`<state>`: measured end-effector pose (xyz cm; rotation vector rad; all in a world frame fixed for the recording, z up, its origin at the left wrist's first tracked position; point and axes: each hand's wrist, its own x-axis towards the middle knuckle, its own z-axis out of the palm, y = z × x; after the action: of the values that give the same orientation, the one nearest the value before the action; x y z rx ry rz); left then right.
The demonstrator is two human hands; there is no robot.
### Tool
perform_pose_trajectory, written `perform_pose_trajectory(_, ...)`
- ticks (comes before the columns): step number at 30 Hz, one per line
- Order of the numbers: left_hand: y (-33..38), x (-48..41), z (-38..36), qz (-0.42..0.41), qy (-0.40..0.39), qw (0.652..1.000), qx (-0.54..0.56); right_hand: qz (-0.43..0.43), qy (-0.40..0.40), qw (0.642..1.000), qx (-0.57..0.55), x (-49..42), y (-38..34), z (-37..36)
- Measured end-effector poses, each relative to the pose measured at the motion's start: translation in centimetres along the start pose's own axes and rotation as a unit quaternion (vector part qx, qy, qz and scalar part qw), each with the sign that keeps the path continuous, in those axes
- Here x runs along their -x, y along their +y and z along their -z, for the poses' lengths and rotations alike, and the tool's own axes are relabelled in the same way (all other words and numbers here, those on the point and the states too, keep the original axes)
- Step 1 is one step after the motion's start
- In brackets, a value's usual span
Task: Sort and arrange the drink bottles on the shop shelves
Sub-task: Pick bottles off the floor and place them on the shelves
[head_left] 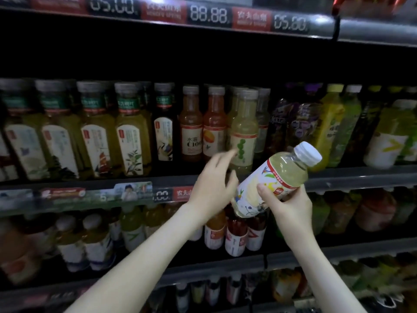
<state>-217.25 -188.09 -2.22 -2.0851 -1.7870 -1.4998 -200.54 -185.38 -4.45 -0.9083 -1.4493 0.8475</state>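
Right hand (288, 206) grips tilted bottle (286, 170); left hand (212, 184) just beside.

Hands: we count two, left hand (209, 188) and right hand (287, 206).
Pale bottle (279, 175) off the shelf: one.
Orange-red bottles (191, 118): we count two.
Price displays (208, 14) overhead: three.

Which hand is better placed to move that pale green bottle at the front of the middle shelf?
Left. The left hand is free, its fingers loose right by the pale green bottle, though contact is too blurred to tell. The right hand is busy gripping the tilted white-capped bottle.
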Motion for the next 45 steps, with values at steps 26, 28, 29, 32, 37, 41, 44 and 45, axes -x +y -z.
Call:
perform_pose_trajectory(26, -14.5, 24.8, 21.1, 0.452, -0.180, 0.844, 0.228, -0.233, -0.463, 0.849, -0.097, 16.9, -0.1, -25.5)
perform_pose_trajectory(28, -15.5, 25.7, 21.6, 0.474, -0.175, 0.831, 0.234, -0.255, -0.461, 0.845, -0.090, 17.8, 0.3, -26.8)
perform_pose_trajectory(29, -15.9, 26.1, 21.8, 0.481, -0.174, 0.825, 0.240, -0.263, -0.463, 0.842, -0.084, 18.2, 0.5, -27.4)
perform_pose_trajectory(32, -16.3, 27.0, 22.3, 0.495, -0.175, 0.811, 0.257, -0.281, -0.484, 0.825, -0.074, 19.1, 0.9, -28.2)
perform_pose_trajectory(37, -16.0, 29.0, 22.3, 0.510, -0.159, 0.810, 0.241, -0.300, -0.542, 0.782, -0.071, 19.7, 1.3, -28.6)
perform_pose_trajectory(41, -15.8, 30.7, 21.4, 0.543, -0.121, 0.813, 0.173, -0.296, -0.557, 0.775, -0.035, 21.2, 1.4, -29.1)
perform_pose_trajectory(44, -15.6, 31.3, 21.5, 0.548, -0.129, 0.817, 0.128, -0.296, -0.556, 0.776, -0.018, 22.2, 1.7, -29.6)
perform_pose_trajectory(45, -15.7, 31.5, 21.7, 0.545, -0.135, 0.819, 0.115, -0.303, -0.550, 0.778, -0.013, 22.5, 1.9, -29.8)
